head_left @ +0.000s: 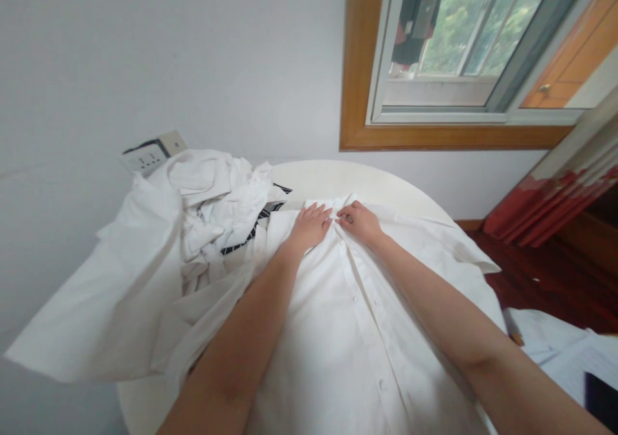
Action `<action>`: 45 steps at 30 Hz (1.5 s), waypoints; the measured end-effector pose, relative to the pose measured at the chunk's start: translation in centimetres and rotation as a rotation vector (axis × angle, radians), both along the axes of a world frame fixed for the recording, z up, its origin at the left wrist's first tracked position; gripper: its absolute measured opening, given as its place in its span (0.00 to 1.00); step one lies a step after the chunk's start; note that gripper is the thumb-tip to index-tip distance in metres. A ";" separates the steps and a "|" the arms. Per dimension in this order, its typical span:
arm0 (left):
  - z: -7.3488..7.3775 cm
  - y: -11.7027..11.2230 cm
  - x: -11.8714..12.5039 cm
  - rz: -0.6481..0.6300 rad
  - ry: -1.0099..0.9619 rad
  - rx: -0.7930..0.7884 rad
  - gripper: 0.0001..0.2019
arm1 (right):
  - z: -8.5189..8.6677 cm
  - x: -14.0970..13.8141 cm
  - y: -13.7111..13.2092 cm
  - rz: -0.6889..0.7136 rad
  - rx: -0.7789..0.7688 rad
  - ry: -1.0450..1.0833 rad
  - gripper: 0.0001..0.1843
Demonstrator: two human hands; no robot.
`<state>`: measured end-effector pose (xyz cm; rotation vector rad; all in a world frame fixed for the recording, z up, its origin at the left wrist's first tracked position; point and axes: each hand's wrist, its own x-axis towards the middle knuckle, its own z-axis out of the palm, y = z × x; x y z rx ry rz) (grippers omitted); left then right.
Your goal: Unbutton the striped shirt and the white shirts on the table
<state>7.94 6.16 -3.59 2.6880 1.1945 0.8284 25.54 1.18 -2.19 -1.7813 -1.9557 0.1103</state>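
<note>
A white button-up shirt (318, 332) lies spread on a round table, its collar at the far end and its button placket running toward me. My left hand (311, 226) rests on the fabric just left of the collar opening, fingers stretched out and lying flat. Close beside it, my right hand (360, 222) has its fingers curled in a pinch on the shirt at the top of the placket. Exactly what part sits between those fingertips is hard to make out. Several small buttons show down the front.
Left of the shirt is a heap of crumpled white clothes (212, 190) with a black patterned strip. The round table (386, 184) stands against a wall with a socket (147, 157). A window (463, 42), a red and white curtain (535, 197) and papers (574, 364) are on the right.
</note>
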 end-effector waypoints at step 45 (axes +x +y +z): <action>2.5 1.9 -4.5 0.475 0.482 0.205 0.17 | 6.3 15.1 1.8 0.121 -0.501 0.266 0.23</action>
